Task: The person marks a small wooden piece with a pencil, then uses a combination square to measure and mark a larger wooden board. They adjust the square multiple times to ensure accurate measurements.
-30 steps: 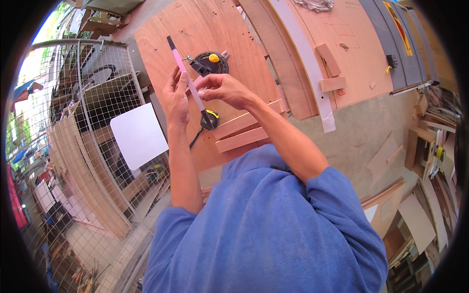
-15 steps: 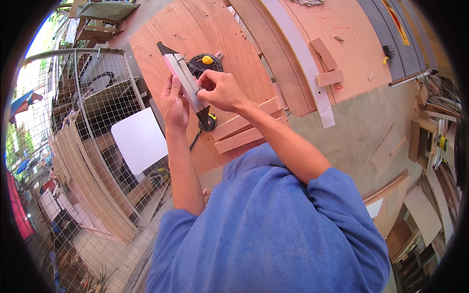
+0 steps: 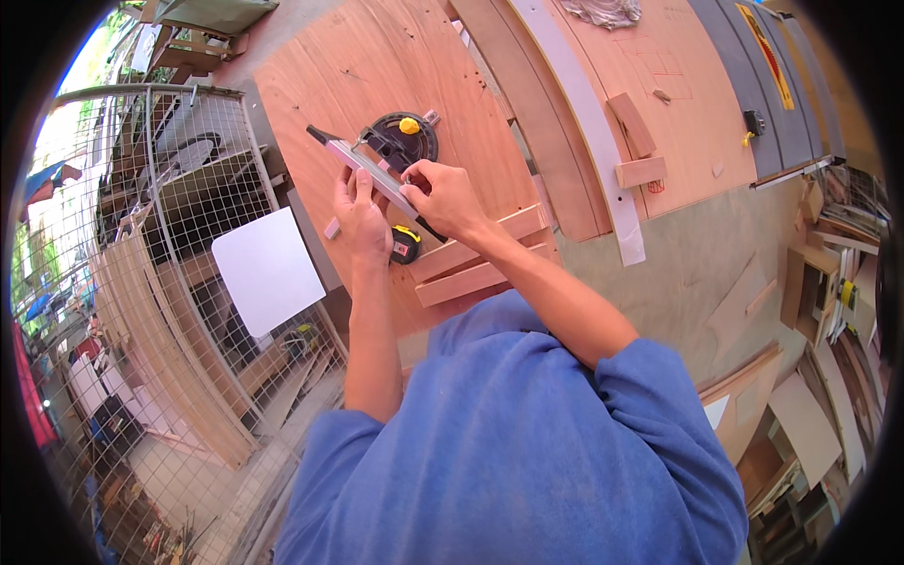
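A silver metal fence bar (image 3: 384, 179) with black pointed ends is tilted above the plywood board (image 3: 320, 89). My left hand (image 3: 365, 224) is closed around its near side, thumb and fingers against the bar. My right hand (image 3: 446, 201) pinches at the bar's far side; the small part between thumb and finger is mostly hidden. Just beyond the bar lies a black rounded miter gauge head (image 3: 417, 148) with a yellow knob. Whether it is joined to the bar, I cannot tell. Beside my left wrist sits a black and yellow tape measure (image 3: 405, 246).
Wood strips (image 3: 461, 284) lie at the board's near edge. To the right, a long white strip (image 3: 603, 160) and small wood blocks (image 3: 640, 172) rest on a bench with a grey saw table (image 3: 730, 71). Wire mesh (image 3: 202, 188) and a white panel (image 3: 270, 271) stand left.
The bar has come down and right with both hands and is tilted differently, now showing more of its top edge. More of the miter gauge head and tape measure shows.
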Demonstrator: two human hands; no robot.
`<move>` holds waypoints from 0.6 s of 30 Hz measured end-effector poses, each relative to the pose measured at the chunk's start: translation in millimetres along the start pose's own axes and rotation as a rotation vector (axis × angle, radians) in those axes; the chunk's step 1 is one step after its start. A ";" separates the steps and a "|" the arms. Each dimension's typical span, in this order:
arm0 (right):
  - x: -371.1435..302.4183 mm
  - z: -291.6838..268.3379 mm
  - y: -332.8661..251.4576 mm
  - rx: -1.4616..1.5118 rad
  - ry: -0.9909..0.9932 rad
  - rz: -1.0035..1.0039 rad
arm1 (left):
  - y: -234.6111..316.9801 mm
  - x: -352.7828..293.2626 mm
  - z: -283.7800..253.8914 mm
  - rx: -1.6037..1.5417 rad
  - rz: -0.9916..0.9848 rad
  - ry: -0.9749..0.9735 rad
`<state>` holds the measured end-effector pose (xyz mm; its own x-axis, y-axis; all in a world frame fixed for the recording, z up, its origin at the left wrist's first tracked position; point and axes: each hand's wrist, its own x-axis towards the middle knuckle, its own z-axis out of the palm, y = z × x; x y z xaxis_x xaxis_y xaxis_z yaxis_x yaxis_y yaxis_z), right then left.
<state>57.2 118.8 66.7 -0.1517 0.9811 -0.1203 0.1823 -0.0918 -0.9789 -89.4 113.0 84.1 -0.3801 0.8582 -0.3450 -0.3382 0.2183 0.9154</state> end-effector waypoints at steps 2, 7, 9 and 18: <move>6.7 3.6 2.8 -0.039 0.048 -0.046 | -2.3 5.7 2.8 -0.009 -0.033 0.014; 21.9 14.7 10.4 -0.151 0.119 -0.156 | -7.5 29.3 2.9 0.000 -0.034 -0.005; 23.6 17.0 10.7 -0.197 0.123 -0.150 | -5.7 34.7 3.4 0.058 -0.078 0.012; 18.4 20.8 24.3 -0.222 0.128 -0.102 | -20.6 39.4 -2.7 0.038 -0.089 0.000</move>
<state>38.6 131.1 37.3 -0.0587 0.9982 0.0126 0.3831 0.0342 -0.9231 -99.8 141.1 51.0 -0.3505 0.8345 -0.4252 -0.3374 0.3111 0.8885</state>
